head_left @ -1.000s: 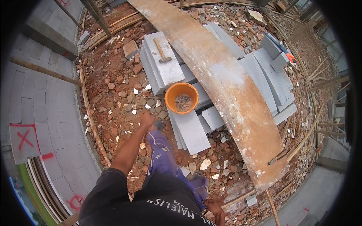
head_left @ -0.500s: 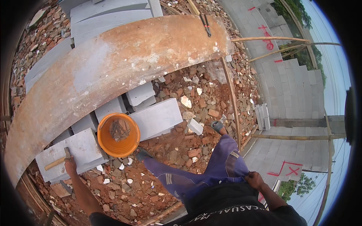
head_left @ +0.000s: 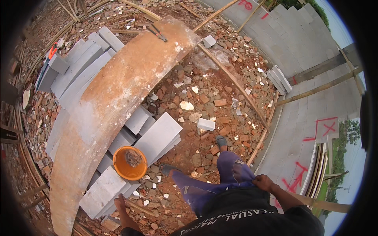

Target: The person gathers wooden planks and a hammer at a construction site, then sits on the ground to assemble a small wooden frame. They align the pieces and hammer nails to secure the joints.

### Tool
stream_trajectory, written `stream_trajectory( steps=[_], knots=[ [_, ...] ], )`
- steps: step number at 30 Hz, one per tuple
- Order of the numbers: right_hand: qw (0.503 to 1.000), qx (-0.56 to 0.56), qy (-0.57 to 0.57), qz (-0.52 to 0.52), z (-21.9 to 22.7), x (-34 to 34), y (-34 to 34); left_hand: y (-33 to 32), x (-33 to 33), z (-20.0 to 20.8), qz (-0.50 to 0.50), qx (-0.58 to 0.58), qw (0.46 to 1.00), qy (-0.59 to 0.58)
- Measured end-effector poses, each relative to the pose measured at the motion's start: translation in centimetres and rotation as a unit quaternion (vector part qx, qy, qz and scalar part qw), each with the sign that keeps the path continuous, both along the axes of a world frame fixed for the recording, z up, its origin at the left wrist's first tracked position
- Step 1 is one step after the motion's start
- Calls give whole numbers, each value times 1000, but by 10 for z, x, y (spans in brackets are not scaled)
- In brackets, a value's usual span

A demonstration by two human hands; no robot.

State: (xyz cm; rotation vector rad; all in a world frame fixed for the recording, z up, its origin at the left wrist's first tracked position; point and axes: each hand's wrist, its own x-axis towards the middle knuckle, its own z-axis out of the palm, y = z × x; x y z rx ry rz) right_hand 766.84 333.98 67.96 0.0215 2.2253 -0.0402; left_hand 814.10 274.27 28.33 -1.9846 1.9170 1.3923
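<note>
My left hand [head_left: 119, 205] is low at the picture's bottom edge, beside a grey block [head_left: 103, 191]. Its fingers are closed on a wooden handle [head_left: 138, 208] that sticks out to the right; the handle's head is hidden. Just above stands an orange bowl [head_left: 130, 162] with nails in it, set among grey blocks. My right hand [head_left: 263, 182] grips the purple trouser cloth [head_left: 234, 172] at my thigh. My feet stand on broken brick rubble [head_left: 204, 98].
A long rust-brown board [head_left: 118, 98] arches over stacked grey blocks [head_left: 75, 74], with pliers [head_left: 157, 34] lying near its far end. A grey block wall [head_left: 299, 129] with red marks runs along the right. Bamboo poles [head_left: 236, 84] border the rubble.
The view has swung round. The hammer no longer lies on the grey block, and my left hand has closed on a wooden handle beside it. My right hand stays on the trousers.
</note>
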Motion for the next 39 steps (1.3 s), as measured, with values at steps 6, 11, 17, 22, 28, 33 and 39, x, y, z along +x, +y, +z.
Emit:
stream_trajectory(
  steps=[6, 11, 17, 22, 28, 33, 39],
  knots=[
    [989, -145, 1, -20, -1, -20, 58, 155, -176, 100, 127, 193, 973, 0],
    [957, -286, -40, 10, 14, -92, 81, 237, -321, 101, -225, 66, 972, -24],
    [927, -371, 32, 50, -53, -224, 130, 328, -584, 212, -402, -64, 913, 4],
    [923, -382, -7, 39, -14, -306, 158, 377, -715, 295, -420, -112, 899, 51],
    [945, -309, -8, 107, 10, -417, 192, 404, -846, 382, -317, -55, 937, 136],
    [950, -258, -13, 175, -5, -511, 153, 385, -954, 397, -328, -100, 924, 167],
    [969, -181, 8, 170, -41, -642, 123, 362, -1134, 371, -352, -64, 905, 229]
  ],
)
